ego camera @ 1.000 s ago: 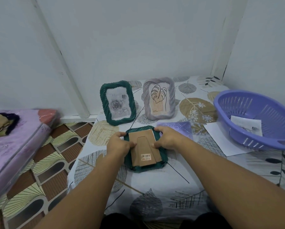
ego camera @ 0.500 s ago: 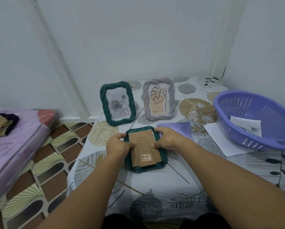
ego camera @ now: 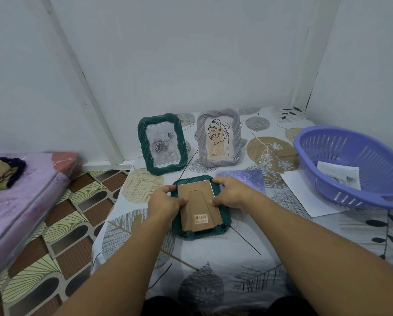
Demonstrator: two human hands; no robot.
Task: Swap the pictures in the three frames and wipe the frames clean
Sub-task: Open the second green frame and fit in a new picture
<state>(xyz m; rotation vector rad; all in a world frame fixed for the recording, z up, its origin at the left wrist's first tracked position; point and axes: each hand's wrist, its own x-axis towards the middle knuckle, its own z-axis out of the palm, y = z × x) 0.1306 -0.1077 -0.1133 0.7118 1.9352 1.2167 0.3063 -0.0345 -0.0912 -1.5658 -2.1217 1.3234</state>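
Note:
A dark green frame (ego camera: 225,226) lies face down on the patterned table, its brown cardboard back (ego camera: 199,208) with a barcode sticker facing up. My left hand (ego camera: 164,204) grips the left edge of that back, thumb on the cardboard. My right hand (ego camera: 232,193) grips the right edge, fingers curled over the top corner. Behind them a second green frame (ego camera: 162,143) with a grey rose picture stands upright. Beside it a grey frame (ego camera: 218,137) with a leaf line drawing stands upright.
A purple cloth (ego camera: 243,177) lies just behind my right hand. A purple basket (ego camera: 355,165) with a picture sheet inside sits at the right, on white paper (ego camera: 305,192). The table cover (ego camera: 213,270) hangs toward me. A pink mattress (ego camera: 15,201) lies left, across tiled floor.

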